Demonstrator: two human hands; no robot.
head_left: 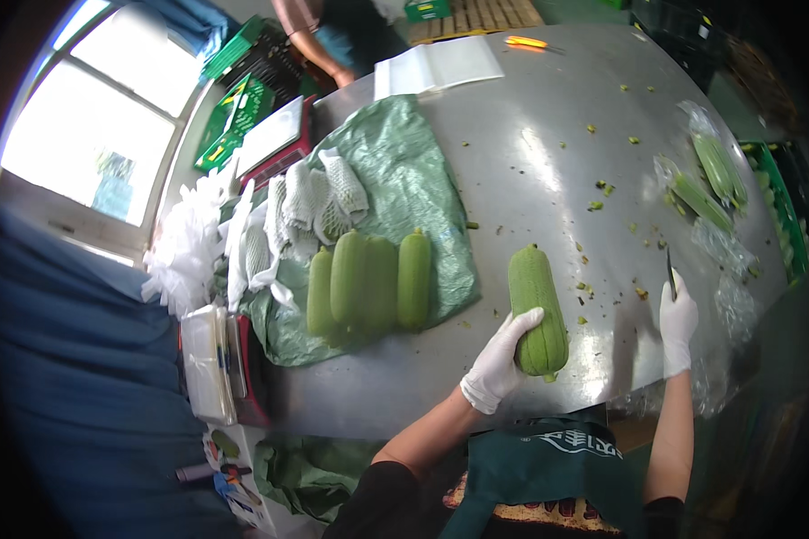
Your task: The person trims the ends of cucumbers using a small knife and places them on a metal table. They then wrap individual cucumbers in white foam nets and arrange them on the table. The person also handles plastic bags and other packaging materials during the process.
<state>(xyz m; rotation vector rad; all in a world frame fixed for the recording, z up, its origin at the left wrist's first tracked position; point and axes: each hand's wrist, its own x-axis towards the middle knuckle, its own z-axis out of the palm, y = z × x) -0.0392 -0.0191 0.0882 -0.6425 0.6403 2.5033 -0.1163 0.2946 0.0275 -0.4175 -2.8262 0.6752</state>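
In a white glove, my left hand (502, 367) grips a green luffa gourd (538, 303) by its lower side, tilted above the steel table (377, 397). My right hand (678, 322), also gloved, holds a small knife (671, 273) with the blade pointing away from me; its handle is mostly hidden in the fist. Several more luffa gourds (348, 279) lie side by side on a green woven plastic sheet (394, 148) to the left. Trimmed green and brown scraps (594, 205) are scattered over the metal beyond my hands.
White foam net sleeves (296, 195) lie on the sheet near a red-sided scale (273, 145). Bagged gourds (711, 165) lie near the right edge, beside a green crate (768, 202). An orange utility knife (529, 43) and white plastic sheets (438, 64) lie at the far end, near another person's arm (320, 57).
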